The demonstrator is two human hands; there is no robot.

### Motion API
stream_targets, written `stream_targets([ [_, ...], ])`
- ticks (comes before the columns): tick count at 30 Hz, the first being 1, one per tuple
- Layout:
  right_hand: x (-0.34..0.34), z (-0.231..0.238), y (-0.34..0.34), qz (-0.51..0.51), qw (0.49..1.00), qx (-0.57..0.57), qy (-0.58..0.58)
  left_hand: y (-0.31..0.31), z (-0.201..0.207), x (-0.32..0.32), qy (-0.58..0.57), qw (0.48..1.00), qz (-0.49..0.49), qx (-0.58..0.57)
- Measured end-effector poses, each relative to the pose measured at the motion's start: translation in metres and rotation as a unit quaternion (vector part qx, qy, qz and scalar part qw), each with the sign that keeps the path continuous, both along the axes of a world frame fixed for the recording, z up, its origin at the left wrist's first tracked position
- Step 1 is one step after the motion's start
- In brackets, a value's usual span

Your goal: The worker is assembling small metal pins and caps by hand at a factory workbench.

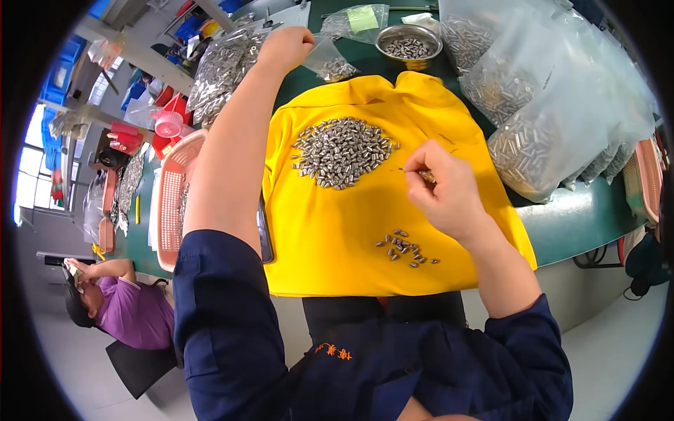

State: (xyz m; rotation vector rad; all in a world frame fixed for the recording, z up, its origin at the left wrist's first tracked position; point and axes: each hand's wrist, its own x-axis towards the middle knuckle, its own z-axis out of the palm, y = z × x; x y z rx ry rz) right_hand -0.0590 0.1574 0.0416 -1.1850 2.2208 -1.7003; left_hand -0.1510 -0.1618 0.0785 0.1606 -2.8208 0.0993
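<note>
My left hand (284,50) is stretched to the far side of the table, fingers curled at the edge of a small clear plastic bag (330,63) holding small metal parts. What its fingertips grip is hidden. Over the right part of a yellow cloth (330,245), my right hand (446,188) is closed in a pinch. A tiny dark tip shows at its fingertips, and small brass-coloured pieces show inside the curled fingers. A large heap of short silver metal pins (342,152) lies on the cloth, left of this hand. Nearer to me is a small scattered group of similar pins (404,249).
A steel bowl (408,46) of small parts stands at the back. Large clear bags of metal pins (523,144) crowd the right. At left are a bulging bag of metal pieces (223,70), a pink basket (168,217) and a dark flat device (264,231). Another person (133,309) sits far left.
</note>
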Motion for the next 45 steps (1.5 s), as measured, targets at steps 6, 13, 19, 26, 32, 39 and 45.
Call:
stream_targets([
  [6,-0.002,0.0,0.004,0.016,1.0,0.022,0.015,0.001,0.002,-0.01,-0.072,0.997,-0.01,0.009],
  [13,-0.011,-0.003,0.004,-0.08,0.993,-0.083,0.026,0.034,0.011,0.016,0.142,0.981,-0.072,0.11],
  [19,-0.021,-0.005,0.005,-0.126,0.979,-0.146,-0.06,0.118,-0.04,0.066,-0.119,0.95,-0.243,0.155],
  [26,-0.024,-0.015,-0.001,-0.105,0.982,-0.151,-0.039,0.151,-0.063,0.072,-0.151,0.967,-0.198,0.06],
  [32,-0.025,-0.018,-0.002,-0.105,0.983,-0.139,-0.051,0.151,-0.065,0.076,-0.137,0.965,-0.216,0.05],
  [39,-0.022,-0.021,-0.005,-0.102,0.987,-0.122,-0.011,0.144,-0.072,0.084,-0.066,0.962,-0.26,0.058],
  [45,-0.024,-0.026,-0.006,-0.059,0.989,-0.114,-0.068,0.154,-0.051,0.115,-0.015,0.727,-0.083,0.681],
])
